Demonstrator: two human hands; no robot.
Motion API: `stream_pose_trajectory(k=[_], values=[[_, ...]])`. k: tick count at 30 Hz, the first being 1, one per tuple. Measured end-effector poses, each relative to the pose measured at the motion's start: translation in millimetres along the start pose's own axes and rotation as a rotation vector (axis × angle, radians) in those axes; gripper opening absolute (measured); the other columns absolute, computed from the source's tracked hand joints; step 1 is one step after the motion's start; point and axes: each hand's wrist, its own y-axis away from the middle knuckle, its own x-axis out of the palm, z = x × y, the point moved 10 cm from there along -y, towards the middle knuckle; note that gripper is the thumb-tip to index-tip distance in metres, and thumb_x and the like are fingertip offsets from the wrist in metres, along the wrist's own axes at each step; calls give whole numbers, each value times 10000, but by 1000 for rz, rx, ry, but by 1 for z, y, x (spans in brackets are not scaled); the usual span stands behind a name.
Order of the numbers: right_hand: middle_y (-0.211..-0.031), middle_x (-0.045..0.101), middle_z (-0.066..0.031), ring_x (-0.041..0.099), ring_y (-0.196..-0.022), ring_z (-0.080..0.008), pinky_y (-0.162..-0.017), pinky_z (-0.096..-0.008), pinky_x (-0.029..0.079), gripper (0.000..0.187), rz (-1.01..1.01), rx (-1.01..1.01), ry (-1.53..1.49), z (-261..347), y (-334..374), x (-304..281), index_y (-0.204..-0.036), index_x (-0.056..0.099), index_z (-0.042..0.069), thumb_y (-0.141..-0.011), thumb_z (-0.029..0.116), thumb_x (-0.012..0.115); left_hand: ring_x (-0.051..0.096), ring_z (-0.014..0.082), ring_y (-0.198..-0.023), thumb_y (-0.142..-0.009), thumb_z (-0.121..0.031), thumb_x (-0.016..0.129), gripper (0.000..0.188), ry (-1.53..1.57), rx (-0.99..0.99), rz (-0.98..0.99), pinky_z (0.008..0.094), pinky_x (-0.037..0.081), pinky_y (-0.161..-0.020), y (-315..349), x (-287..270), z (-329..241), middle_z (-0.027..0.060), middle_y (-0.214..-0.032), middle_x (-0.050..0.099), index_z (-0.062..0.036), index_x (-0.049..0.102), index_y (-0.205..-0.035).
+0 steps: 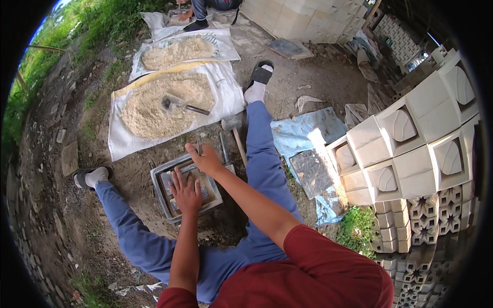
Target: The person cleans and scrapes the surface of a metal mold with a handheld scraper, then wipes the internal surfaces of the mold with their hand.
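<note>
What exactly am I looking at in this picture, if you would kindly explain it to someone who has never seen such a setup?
There is no machine here, just a person's bare left hand and right hand, seen from a wide fisheye camera worn on the head; that is why straight edges bend near the rim. The left hand is spread over a rectangular frame on the ground. The right hand is at its far side; whether it grips anything is hard to tell. A hammer lies nearby. Beyond, a scoop rests in a pale powdery heap on a white sack. Pale blocks are stacked on the right.
</note>
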Motion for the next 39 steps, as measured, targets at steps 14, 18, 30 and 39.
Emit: stream_pose_trajectory(k=[14, 18, 30, 39], values=[[-611, 517, -93, 490, -600, -218, -616, -427, 407, 619, -84, -20, -140, 13, 8, -5, -763, 592, -1, -1053, 544, 545, 432, 263, -1487, -1056, -470, 478, 517, -3, -10, 8, 561, 116, -1277, 2, -5, 4, 152, -1736, 192, -68, 706, -1288], [-602, 508, -85, 476, -590, -188, -594, -422, 386, 581, 3, 43, -108, 5, 4, 5, -742, 576, 14, -1069, 493, 544, 465, 266, -1457, -1045, -468, 498, 503, 3, -21, 23, 564, 122, -1275, 0, -4, 7, 154, -1734, 199, -71, 706, -1273], [-599, 498, -93, 476, -584, -218, -598, -426, 401, 511, -46, -44, -62, 14, -5, 13, -767, 567, 8, -1086, 406, 532, 464, 284, -1450, -1032, -472, 518, 502, 22, -10, -43, 566, 130, -1274, 3, -9, 15, 149, -1713, 250, -91, 691, -1309], [-611, 565, -160, 530, -561, -262, -589, -442, 411, 537, -26, -176, 10, 29, -7, 17, -786, 616, -30, -1062, 430, 578, 491, 268, -1437, -1041, -475, 497, 510, 14, -36, -6, 565, 128, -1275, 2, -8, 11, 155, -1714, 253, -117, 682, -1353]])
